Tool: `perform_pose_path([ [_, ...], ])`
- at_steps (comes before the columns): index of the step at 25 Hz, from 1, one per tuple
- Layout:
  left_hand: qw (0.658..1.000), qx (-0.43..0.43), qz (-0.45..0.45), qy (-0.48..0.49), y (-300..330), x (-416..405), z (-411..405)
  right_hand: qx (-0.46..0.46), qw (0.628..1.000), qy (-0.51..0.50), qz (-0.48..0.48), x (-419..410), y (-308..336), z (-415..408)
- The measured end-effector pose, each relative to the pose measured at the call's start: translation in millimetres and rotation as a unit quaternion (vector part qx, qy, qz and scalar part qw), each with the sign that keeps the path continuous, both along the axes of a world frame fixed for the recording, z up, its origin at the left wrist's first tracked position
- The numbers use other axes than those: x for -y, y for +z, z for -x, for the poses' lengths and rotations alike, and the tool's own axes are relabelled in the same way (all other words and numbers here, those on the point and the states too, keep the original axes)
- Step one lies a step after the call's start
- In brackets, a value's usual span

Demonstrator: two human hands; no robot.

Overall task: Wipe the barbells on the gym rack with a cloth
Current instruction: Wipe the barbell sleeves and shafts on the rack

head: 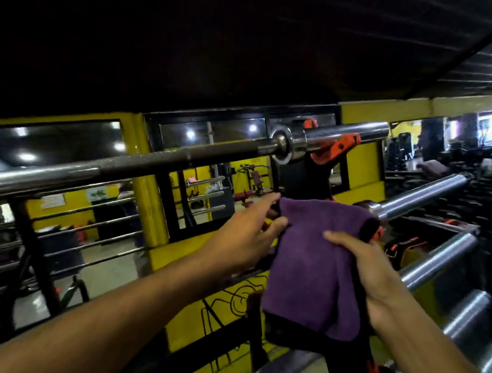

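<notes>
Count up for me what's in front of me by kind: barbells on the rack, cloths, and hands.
Barbells: 4, the top one, a second, a third and a lowest stepping down at right.
Cloths: 1, a purple cloth, held between both hands.
Hands: 2, left hand and right hand.
Total: 7.

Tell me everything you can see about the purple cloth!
The purple cloth looks soft and fuzzy, like microfibre, with a dark edge along its bottom and upper right corner. It hangs folded over, held up in front of the rack, below the top barbell and not touching it. The left hand pinches its upper left edge, and the right hand grips its right side, fingers on the front.
</notes>
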State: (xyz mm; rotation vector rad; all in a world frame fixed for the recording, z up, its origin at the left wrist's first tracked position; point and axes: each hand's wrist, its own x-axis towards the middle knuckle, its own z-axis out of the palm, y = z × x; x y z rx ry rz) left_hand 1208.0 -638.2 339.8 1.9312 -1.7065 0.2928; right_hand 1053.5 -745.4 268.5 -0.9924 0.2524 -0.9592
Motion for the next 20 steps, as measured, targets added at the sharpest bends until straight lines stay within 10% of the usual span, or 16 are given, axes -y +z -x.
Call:
perform_pose_path([
  [5, 0.95, 0.164, -0.238, -0.115, -11, -79, -30, 0.0, 0.896, -0.429, 0.115, 3, 35, 15],
  [8, 0.933, 0.224, -0.247, -0.132, -16, -104, -42, -0.166, 0.844, -0.398, 0.32, 10, 30, -10],
  [12, 0.942, 0.214, -0.221, -0.136, -17, -110, -46, -0.521, 0.566, -0.382, 0.512, 45, 30, -37],
  [20, 0.922, 0.249, -0.259, -0.145, -16, -105, -52, -0.6, 0.546, -0.318, 0.49, 56, 45, -54],
])
